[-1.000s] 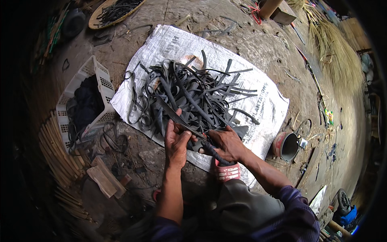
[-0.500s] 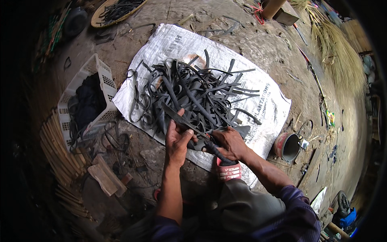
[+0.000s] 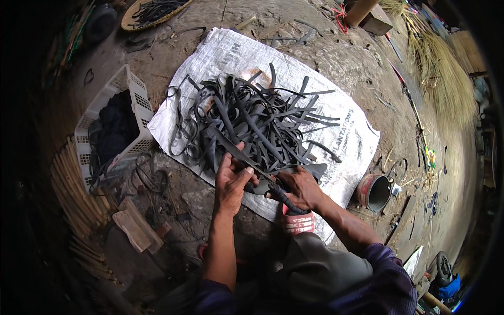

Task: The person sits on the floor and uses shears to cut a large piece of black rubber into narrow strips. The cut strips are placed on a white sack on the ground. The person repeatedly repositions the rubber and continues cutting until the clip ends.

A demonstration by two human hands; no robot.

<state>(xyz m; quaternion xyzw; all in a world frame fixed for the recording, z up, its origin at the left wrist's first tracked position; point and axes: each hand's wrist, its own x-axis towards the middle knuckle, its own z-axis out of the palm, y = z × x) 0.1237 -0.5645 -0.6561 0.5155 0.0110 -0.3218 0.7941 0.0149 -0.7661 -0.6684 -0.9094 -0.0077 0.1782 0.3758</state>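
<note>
A long dark knife [image 3: 236, 152] lies slantwise between my hands, its blade pointing up and left. My left hand [image 3: 231, 184] is closed on the blade, with the thumb on the near side and fingertips on the far side. My right hand [image 3: 300, 190] is closed around the base of the black wrapped handle [image 3: 286, 200]; its fingertips are partly hidden. The handle's lower end reaches the pink sandal [image 3: 298, 222] on my foot. Under my hands is a grey rubber piece [image 3: 316, 170]. Just beyond lies a tangled heap of black rubber strips [image 3: 252, 118].
The heap rests on a white woven sack [image 3: 299, 63]. At left, a white plastic crate [image 3: 144, 118] holds dark material, near bundled sticks [image 3: 71, 184] and wood blocks [image 3: 131, 231]. A bucket [image 3: 375, 191] stands at right; a woven tray [image 3: 134, 23] and straw bundle [image 3: 446, 79] lie farther off.
The view has shifted slightly. Both hands keep nearly the same places and holds, while the knife handle has tilted a little and shows more of its length below my right hand.
</note>
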